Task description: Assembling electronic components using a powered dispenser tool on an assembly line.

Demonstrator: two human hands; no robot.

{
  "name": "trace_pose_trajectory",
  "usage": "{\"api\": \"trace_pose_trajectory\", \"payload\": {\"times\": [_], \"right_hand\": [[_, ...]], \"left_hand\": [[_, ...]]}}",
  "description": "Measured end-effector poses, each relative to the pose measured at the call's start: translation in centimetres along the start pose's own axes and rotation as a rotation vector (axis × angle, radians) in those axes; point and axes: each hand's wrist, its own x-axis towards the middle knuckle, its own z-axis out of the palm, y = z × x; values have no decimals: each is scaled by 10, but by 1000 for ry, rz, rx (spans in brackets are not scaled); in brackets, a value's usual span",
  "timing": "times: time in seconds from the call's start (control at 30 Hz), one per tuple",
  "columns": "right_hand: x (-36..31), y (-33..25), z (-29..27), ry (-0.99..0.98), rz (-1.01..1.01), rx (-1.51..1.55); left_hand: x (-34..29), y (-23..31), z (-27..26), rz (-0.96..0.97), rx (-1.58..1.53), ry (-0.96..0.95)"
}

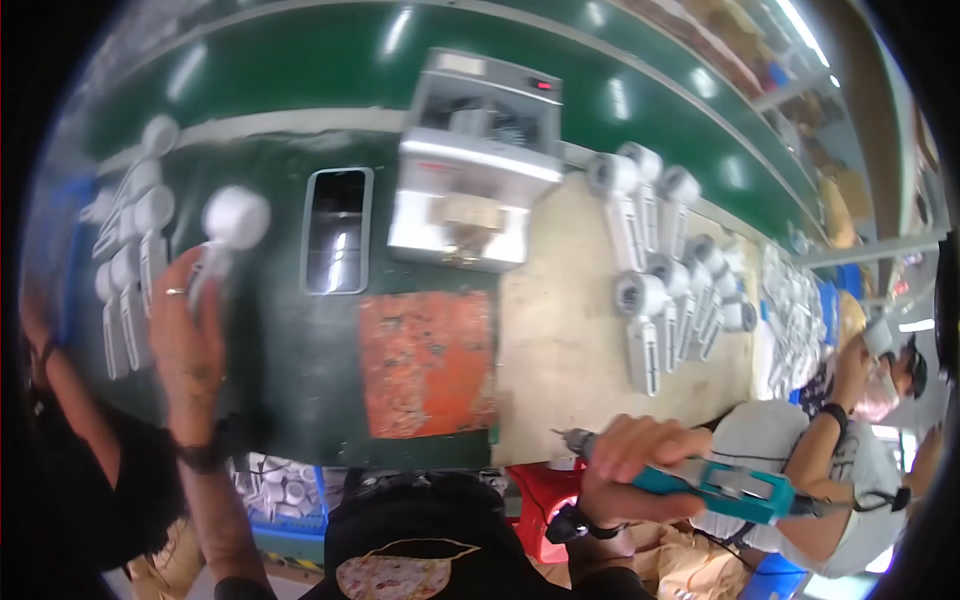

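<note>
My left hand (188,345) is closed around the slim handle of a white round-headed part (237,218), raised over the left side of the green bench top. Its exact kind does not show, and the part is slightly blurred. More white round-headed parts (152,212) with slotted handles lie in a group just left of that hand. My right hand (640,460) grips a teal electric screwdriver (725,488) near the bench's front edge. The screwdriver's tip points left. Farther up on the right, several similar white parts (640,295) lie on a pale board.
A grey dispenser machine (480,150) stands at the back middle. Left of it lies a phone-like dark panel (337,230). A worn orange-red mat (425,365) lies in front. The pale board (560,370) covers the right side. Co-workers sit left and right (790,470); a red stool (540,515) is below.
</note>
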Motion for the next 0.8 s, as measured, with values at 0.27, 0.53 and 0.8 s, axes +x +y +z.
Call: {"api": "trace_pose_trajectory", "payload": {"times": [0.27,0.53,0.8], "right_hand": [[-7,-25,-33,-99,62,-143],[-22,-22,-36,-65,34,-169],[-9,-12,-36,-34,74,-164]], "left_hand": [[7,218,65,682,-724,-345],[-50,350,177,766,-976,-161],[-13,273,79,739,-628,-432]]}}
